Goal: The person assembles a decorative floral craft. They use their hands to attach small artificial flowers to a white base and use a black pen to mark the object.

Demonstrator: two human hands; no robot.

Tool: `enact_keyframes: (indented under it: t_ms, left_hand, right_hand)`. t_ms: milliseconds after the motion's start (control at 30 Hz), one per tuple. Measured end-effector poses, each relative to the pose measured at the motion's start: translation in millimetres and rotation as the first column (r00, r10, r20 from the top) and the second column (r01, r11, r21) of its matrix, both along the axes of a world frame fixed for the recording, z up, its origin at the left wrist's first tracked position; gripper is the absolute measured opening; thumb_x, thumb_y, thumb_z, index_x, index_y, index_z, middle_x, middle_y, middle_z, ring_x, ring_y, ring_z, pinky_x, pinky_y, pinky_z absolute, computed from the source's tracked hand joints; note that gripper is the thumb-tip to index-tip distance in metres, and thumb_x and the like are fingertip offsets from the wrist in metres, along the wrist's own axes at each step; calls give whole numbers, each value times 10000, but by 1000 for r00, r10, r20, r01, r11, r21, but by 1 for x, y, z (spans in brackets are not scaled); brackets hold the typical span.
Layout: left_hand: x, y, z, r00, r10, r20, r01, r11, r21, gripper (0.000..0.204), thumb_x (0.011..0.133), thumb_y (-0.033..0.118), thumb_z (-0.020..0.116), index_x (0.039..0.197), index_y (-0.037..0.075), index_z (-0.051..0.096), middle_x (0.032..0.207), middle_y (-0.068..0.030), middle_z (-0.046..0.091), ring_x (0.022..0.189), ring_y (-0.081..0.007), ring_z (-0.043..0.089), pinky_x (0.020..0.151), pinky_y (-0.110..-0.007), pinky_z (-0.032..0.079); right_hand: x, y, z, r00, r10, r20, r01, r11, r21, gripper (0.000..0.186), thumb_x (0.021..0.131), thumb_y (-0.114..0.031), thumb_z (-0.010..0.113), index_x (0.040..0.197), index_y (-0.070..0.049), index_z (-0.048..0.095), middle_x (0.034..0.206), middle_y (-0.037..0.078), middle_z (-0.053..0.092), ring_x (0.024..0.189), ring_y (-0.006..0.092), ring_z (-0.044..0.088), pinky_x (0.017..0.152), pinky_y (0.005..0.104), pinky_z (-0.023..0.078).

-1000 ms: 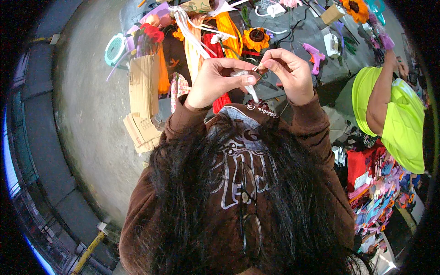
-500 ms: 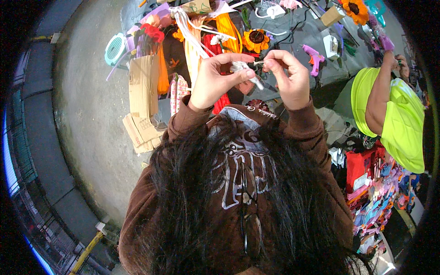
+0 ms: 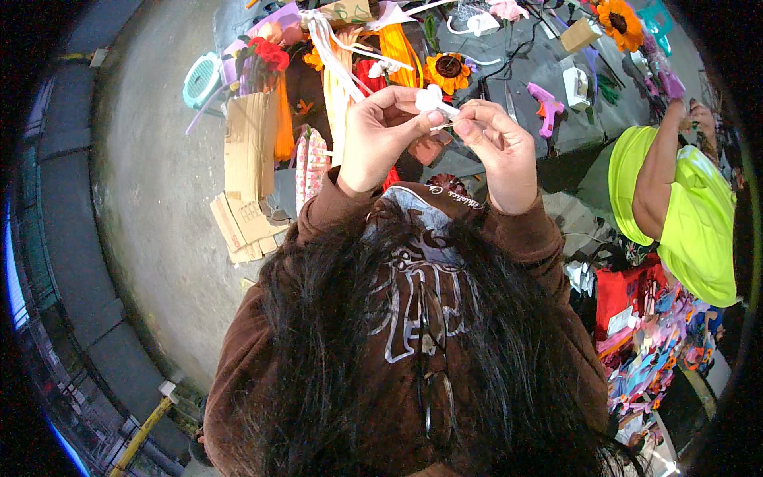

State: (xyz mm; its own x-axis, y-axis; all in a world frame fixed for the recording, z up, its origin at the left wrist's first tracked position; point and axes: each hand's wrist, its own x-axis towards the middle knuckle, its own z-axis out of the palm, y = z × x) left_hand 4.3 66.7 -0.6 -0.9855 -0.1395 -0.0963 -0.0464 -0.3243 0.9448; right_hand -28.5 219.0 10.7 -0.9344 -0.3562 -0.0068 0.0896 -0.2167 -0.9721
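Note:
A small white flower-like piece is pinched between the thumb and fingers of my left hand, its short white stem pointing down to the right. My right hand pinches a thin pale strand just below that stem, beside my left thumb. Behind my hands are a red bundle of fibres, orange and peach tassel bundles, white ribbons and an orange sunflower. A pink glue gun lies on the grey tabletop to the right of my right hand.
Cardboard pieces sit at the table's left edge, beside concrete floor. A teal stool stands there. A co-worker in a yellow-green top works at the right, near a heap of colourful craft pieces. A wooden block lies toward the back.
The white piece has turned upright, its head now up above my left fingertips. My right hand has moved slightly down, drawing in beside my left thumb.

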Motion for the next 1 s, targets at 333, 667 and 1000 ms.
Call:
enact_keyframes:
  t_ms: [333, 667, 1000]
  left_hand:
    - [0, 3, 0, 996, -63, 60, 45, 963, 264, 255, 790, 61, 597, 1020, -29, 535, 865, -97, 614, 724, -131, 603, 612, -228, 501]
    - [1, 1, -1, 978, -195, 69, 168, 943, 287, 266, 807, 42, 565, 1031, 65, 423, 843, -112, 595, 757, -159, 602, 613, -228, 491]
    - [1, 12, -17, 993, -48, -107, 44, 998, -40, 65, 771, 8, 599, 829, -2, 573, 844, -36, 607, 786, -99, 566, 719, -214, 448]
  right_hand:
    - [-13, 15, -11, 918, 256, 302, -222, 965, -142, 171, 805, -101, 583, 928, 18, 585, 779, 46, 598, 675, 95, 552, 639, 220, 450]
    - [-24, 28, -24, 755, 478, 448, -337, 870, -359, 144, 812, -84, 563, 921, 6, 587, 832, 47, 593, 720, 108, 560, 646, 242, 464]
    - [-7, 8, -30, 960, 101, 259, -27, 961, -276, 156, 786, -76, 604, 914, 11, 594, 853, 48, 605, 775, 97, 559, 709, 218, 437]
